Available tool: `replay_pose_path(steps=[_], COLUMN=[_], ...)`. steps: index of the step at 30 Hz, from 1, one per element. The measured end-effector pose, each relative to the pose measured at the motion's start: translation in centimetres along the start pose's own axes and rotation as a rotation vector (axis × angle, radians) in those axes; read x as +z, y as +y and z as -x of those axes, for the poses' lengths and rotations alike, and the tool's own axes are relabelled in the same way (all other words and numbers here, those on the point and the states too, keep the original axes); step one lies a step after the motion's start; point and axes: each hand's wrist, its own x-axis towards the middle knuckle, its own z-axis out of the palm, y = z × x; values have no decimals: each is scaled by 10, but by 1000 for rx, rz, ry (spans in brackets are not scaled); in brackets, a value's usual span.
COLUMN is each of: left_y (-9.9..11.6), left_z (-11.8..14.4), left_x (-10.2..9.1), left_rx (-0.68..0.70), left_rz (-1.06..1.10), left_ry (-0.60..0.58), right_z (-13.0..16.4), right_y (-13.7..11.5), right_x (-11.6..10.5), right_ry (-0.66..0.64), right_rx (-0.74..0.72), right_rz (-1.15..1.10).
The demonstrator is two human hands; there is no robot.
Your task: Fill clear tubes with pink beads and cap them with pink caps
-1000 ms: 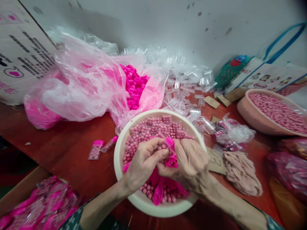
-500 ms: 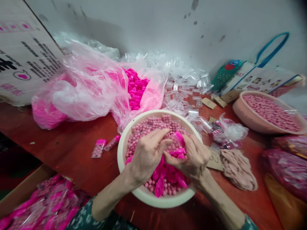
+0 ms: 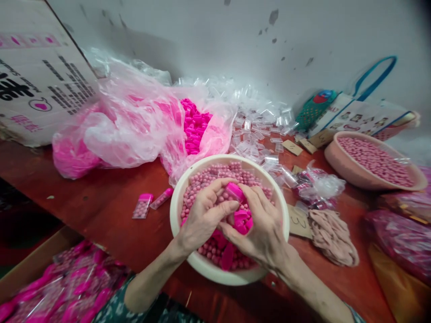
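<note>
Over a white basin [image 3: 283, 215] of pink beads [image 3: 198, 179], my left hand [image 3: 204, 215] is closed around a small clear container with a bright pink cap [image 3: 235, 192]. Its body is mostly behind my thumb and fingers. My right hand [image 3: 264, 220] has its fingertips against the cap, with the thumb lower down near my left hand. Loose pink caps [image 3: 243, 220] lie between the hands on top of the beads. A pink scoop-shaped piece [image 3: 227, 256] rests below them.
Two filled containers, one flat [image 3: 142, 206] and one narrow [image 3: 162, 198], lie left of the basin. Behind it are a plastic bag [image 3: 128, 130] of pink caps and clear empty tubes [image 3: 249, 148]. A pink bowl [image 3: 333, 154], cloth [image 3: 332, 237] and carton [image 3: 43, 80] stand around.
My hands have drawn closer together around the capped container, and its pink cap now shows between my fingertips, further left. The camera view has shifted slightly.
</note>
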Motion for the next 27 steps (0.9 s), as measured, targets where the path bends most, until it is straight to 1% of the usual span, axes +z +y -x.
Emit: replay_pose_path(steps=[4,7,9,11,13,15,20,22,24,27], left_y=[0,-2,-4,-4,-4,-4,-4,-5,-6,-7], left_z=[4,6,6,4,3,2,7,9,9,5], left_x=[1,0,-3,-6,-7,-6,2,4,6,7], left_rx=[8,-5,-49,-111,-151,-164,-120,-106,-96,-91], left_rz=[13,7,17,35,51,43,-67,-109,-142,-154], left_ry=[28,45,12,-65,-130,-141,-78,-58,-41,-43], right_z=[7,10,8,4,2,4,21,25,24,18], right_y=[-2,1,5,10,13,14,9,11,16,21], right_x=[-10,-16,-22,-28,-32,-31,-13,-9,-10,-19], right_ry=[-176,-241,-267,-285,-283,-247,-83,-52,-57,-115], right_rx=[-6,-5,-1,14,30,10,-81,-102,-125,-150], right_rz=[-19,-57,-189,-337,-411,-392,-141,-106,-133,-176])
